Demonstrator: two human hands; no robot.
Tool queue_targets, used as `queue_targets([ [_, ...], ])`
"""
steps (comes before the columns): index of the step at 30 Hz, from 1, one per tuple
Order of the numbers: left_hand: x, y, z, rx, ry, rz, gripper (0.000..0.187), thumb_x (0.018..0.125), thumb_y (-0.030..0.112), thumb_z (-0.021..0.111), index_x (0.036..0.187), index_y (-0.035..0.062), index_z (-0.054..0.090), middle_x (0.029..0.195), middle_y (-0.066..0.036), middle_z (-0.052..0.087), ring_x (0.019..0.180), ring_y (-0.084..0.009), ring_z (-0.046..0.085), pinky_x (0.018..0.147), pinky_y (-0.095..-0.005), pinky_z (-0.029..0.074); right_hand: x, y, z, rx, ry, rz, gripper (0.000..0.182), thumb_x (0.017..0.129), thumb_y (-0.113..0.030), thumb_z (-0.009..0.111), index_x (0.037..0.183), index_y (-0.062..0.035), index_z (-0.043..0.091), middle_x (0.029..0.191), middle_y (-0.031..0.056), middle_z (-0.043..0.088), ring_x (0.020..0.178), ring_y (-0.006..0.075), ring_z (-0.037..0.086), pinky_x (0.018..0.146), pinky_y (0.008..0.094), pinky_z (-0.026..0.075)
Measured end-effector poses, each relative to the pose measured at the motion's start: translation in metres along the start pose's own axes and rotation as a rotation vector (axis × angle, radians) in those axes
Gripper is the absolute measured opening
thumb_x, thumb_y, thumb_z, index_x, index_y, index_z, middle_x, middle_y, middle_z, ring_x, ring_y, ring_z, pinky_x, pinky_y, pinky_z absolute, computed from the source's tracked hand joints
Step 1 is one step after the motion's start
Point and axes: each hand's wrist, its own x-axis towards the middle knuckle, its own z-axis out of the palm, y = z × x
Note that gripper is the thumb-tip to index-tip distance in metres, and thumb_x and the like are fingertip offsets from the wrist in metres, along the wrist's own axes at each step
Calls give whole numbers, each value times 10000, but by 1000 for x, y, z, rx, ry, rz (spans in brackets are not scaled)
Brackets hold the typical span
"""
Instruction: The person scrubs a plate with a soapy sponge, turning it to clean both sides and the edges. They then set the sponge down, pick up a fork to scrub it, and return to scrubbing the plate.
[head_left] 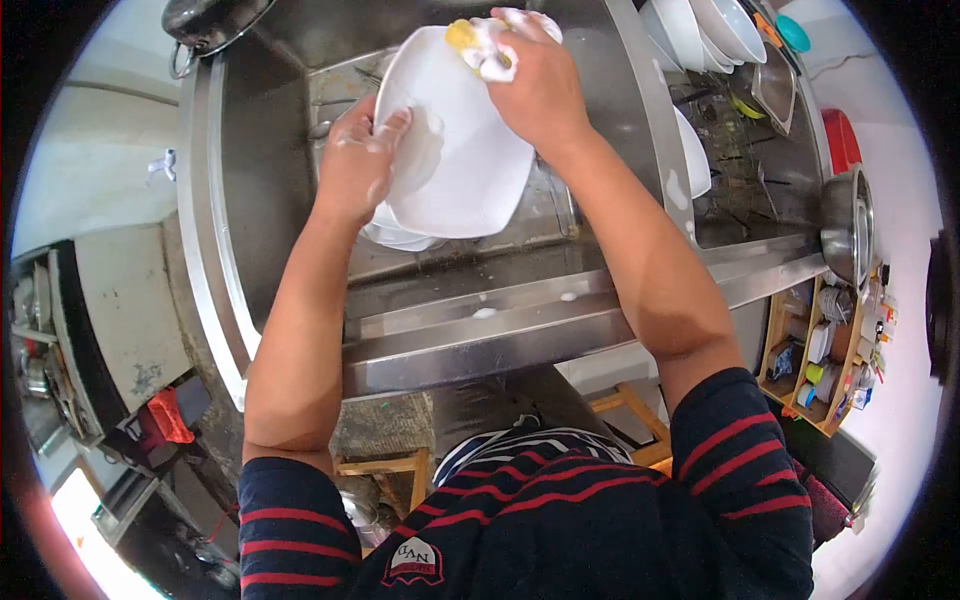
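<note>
A white squarish plate (pixel 465 150) is held tilted over the steel sink. My left hand (pixel 358 160) grips its left edge, with the thumb on the front face and the fingers behind. My right hand (pixel 538 85) is closed around a soapy yellow sponge (pixel 462 36), which rests against the plate's upper right edge. White foam covers much of the sponge and some of my right fingers. Below the held plate, more white dishes (pixel 395 238) lie in the sink basin (pixel 480 262), partly hidden. Cutlery (pixel 322 128) lies in the basin behind my left hand.
A dark pot (pixel 212 22) sits at the sink's upper left corner. White bowls (pixel 715 30) are stacked in the right basin, near a metal tray (pixel 776 92). A steel bowl (pixel 846 228) stands at the right edge. The sink's front rim (pixel 480 345) crosses before my body.
</note>
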Motion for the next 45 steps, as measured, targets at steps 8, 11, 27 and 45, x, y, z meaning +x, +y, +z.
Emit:
queue_targets([
  [8, -6, 8, 7, -44, 26, -38, 391, 985, 319, 538, 1110, -39, 634, 931, -113, 685, 786, -172, 610, 732, -339, 484, -8, -19, 26, 34, -33, -110, 320, 701, -90, 676, 1013, -23, 682, 1267, 146, 595, 1214, 404, 504, 981, 454, 442],
  [11, 15, -22, -13, 45, 105, 134, 389, 986, 317, 548, 1117, -41, 626, 931, -97, 675, 787, -166, 605, 713, -339, 492, -17, -40, 32, 86, -98, -176, 336, 690, -77, 668, 1023, -38, 676, 1281, 137, 587, 1242, 386, 487, 999, 450, 433],
  [27, 12, 7, -29, -342, 156, -168, 338, 924, 164, 634, 1188, -40, 582, 952, -110, 667, 792, -181, 643, 713, -311, 531, -8, -17, 2, 98, -198, -332, 280, 651, -256, 717, 873, -90, 683, 1121, 53, 678, 1132, 287, 587, 905, 392, 479],
  [45, 19, -6, -25, -506, 433, 70, 204, 920, 119, 627, 1068, -20, 620, 914, -86, 651, 777, -175, 613, 706, -315, 516, -12, -34, 21, 619, 122, 460, 489, 833, -177, 722, 1215, 28, 496, 1047, 117, 611, 974, 161, 588, 851, 297, 479],
])
